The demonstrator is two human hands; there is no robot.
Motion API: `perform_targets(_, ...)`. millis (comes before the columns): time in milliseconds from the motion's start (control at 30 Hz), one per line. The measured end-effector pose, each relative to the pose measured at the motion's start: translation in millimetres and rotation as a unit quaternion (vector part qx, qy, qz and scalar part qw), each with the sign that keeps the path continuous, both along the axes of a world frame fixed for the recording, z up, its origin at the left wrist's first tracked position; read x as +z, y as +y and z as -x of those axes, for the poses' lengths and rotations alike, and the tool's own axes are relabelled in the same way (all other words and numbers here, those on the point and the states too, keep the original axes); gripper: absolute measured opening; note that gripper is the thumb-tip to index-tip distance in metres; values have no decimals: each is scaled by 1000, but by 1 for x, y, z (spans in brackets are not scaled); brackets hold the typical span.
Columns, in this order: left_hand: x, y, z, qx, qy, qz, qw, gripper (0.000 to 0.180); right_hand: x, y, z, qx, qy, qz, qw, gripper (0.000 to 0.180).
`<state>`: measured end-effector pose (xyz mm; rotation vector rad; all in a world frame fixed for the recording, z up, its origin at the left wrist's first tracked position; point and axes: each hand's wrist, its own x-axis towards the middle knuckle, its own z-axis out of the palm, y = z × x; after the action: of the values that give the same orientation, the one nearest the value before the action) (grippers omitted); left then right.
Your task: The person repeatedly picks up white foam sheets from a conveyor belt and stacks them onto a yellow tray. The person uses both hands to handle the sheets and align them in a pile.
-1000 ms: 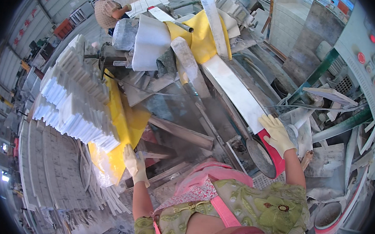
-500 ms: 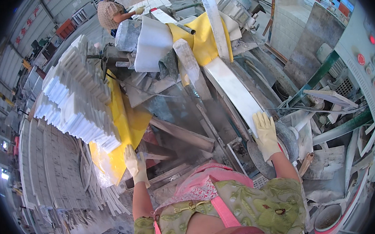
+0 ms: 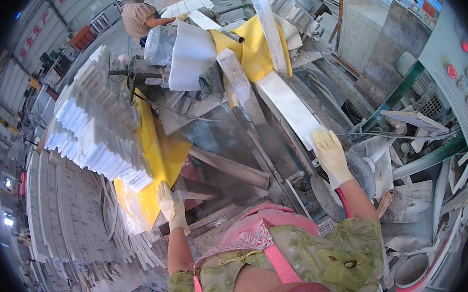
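My right hand (image 3: 331, 157), in a pale cream glove, lies with its fingers stretched out on the near end of a long white stone strip (image 3: 291, 110). The strip lies lengthwise on a narrow machine bed, and its far end passes under a yellow sheet (image 3: 250, 41). My left hand (image 3: 172, 205), gloved alike, is open beside the lower edge of another yellow sheet (image 3: 154, 159); whether it presses on it I cannot tell. Just beyond that hand rises a tall stack of white stone strips (image 3: 96, 131). A round grey disc (image 3: 325, 197) sits below my right wrist.
A control panel (image 3: 461, 80) with a lit red button stands at the right. Broken slabs (image 3: 409, 204) and a green bar (image 3: 395, 95) crowd that side. Long grey strips (image 3: 56, 204) are piled at the left. A co-worker (image 3: 137, 17) stands beyond the far end of the machine.
My right hand and the strip under it have slid slightly away from me along the bed. My left hand has hardly moved. The co-worker's arm reaches farther right.
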<state>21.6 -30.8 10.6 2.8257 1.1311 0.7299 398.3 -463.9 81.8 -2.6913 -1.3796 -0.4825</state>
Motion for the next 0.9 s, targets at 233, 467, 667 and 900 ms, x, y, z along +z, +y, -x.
perform_targets(233,0,0,0,12,2,16,1000,64,8,18,2,6,15,68,998,66)
perform_targets(467,-1,1,0,1,5,-8,1000,64,-8,42,-17,-12,-55,67,996,67)
perform_targets(667,2,0,0,-3,-16,-3,1000,64,-5,36,-17,28,-48,70,996,63)
perform_targets(900,-6,3,2,-9,-35,8,999,65,34,51,-28,-137,148,67,977,49)
